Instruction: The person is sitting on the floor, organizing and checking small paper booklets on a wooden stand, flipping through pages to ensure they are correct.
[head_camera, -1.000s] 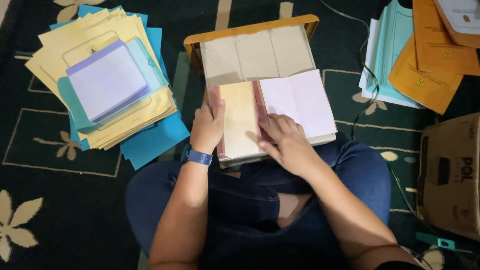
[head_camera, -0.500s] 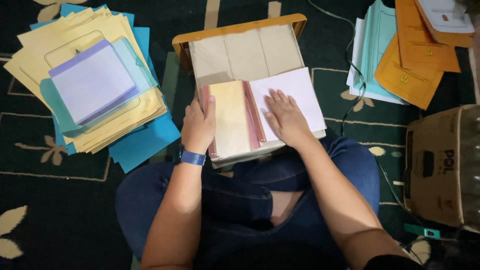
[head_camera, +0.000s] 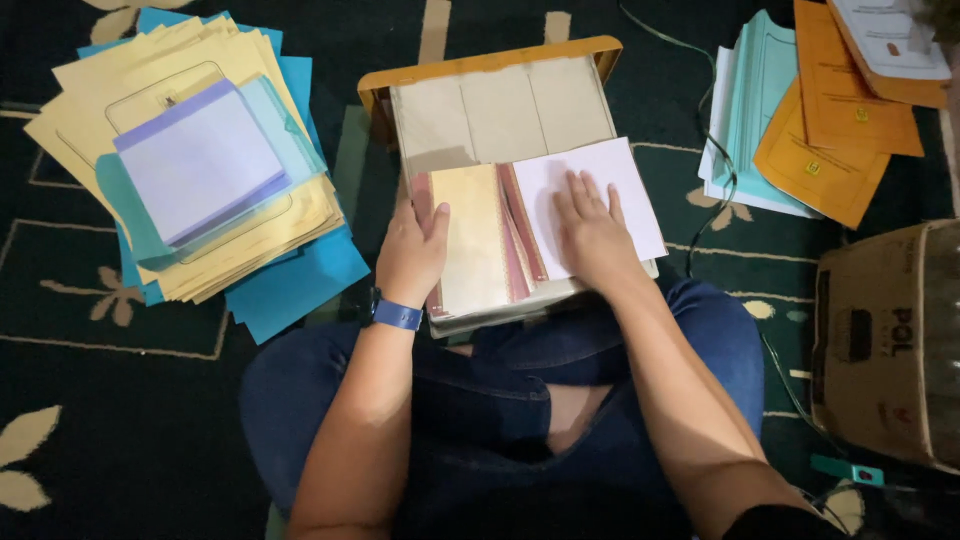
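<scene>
A person sits cross-legged on a dark green carpet with pale leaf patterns (head_camera: 120, 420), in blue jeans, with an open booklet with a pale yellow left page and a white right page (head_camera: 530, 235) lying on the lap at the knees. The booklet rests on top of a stack of more papers, and its far edge meets a tan cardboard file box with an orange rim (head_camera: 500, 110) that stands on the carpet just beyond the knees.

The left hand (head_camera: 412, 250), with a blue wristband (head_camera: 397, 316) on its wrist, lies on the left edge of the yellow page; its fingers are loosely curled over the page edge, the thumb on the page, pressing rather than clasping. The right hand (head_camera: 590, 230) lies flat on the white page with its fingers spread and straight, palm down, holding nothing. Between the two hands several reddish-brown page edges stand up at the booklet's spine.

To the left on the carpet lies a spread pile of yellow, teal and blue paper folders (head_camera: 200, 180), topped by a pale lilac sheet. To the upper right lies a second pile of light teal and orange folders (head_camera: 810, 130), well apart from the booklet. At the right edge stands a brown cardboard carton (head_camera: 885, 340), with a thin dark cable running along the carpet beside it.
</scene>
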